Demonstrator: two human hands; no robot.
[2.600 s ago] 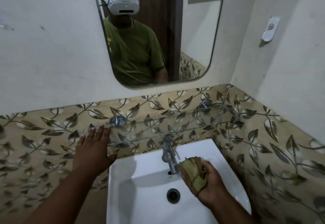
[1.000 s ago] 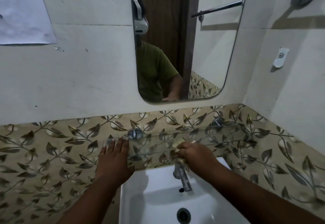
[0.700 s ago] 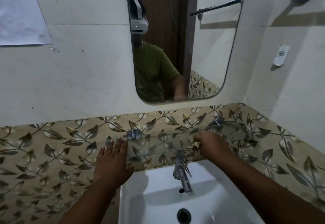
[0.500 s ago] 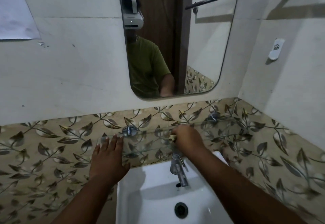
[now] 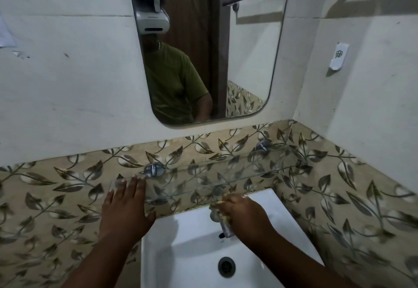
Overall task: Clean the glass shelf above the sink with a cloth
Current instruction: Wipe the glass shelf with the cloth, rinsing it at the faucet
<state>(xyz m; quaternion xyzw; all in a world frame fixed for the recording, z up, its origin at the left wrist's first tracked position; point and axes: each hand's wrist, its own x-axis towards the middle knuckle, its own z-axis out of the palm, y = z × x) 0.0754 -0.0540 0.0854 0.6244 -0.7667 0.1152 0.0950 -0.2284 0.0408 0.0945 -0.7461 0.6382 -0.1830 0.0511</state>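
A clear glass shelf [image 5: 260,170] runs along the leaf-patterned tile wall above the white sink [image 5: 192,249], held by two chrome brackets [image 5: 153,168]. My left hand [image 5: 125,206] lies flat with fingers spread on the shelf's left end. My right hand [image 5: 244,214] is closed around a crumpled yellow-green cloth [image 5: 218,201], of which only small bits show past the fingers. It sits at the shelf's front edge, just above the chrome tap [image 5: 222,224].
A mirror [image 5: 203,46] hangs above the shelf and reflects a person in a green shirt. The side wall on the right meets the shelf's right end and carries a white holder [image 5: 338,59]. The sink's drain [image 5: 226,266] lies below the tap.
My right hand with the cloth slid back and forth along the shelf, then came toward me to the front edge over the tap. My left hand stayed flat on the shelf's left end.
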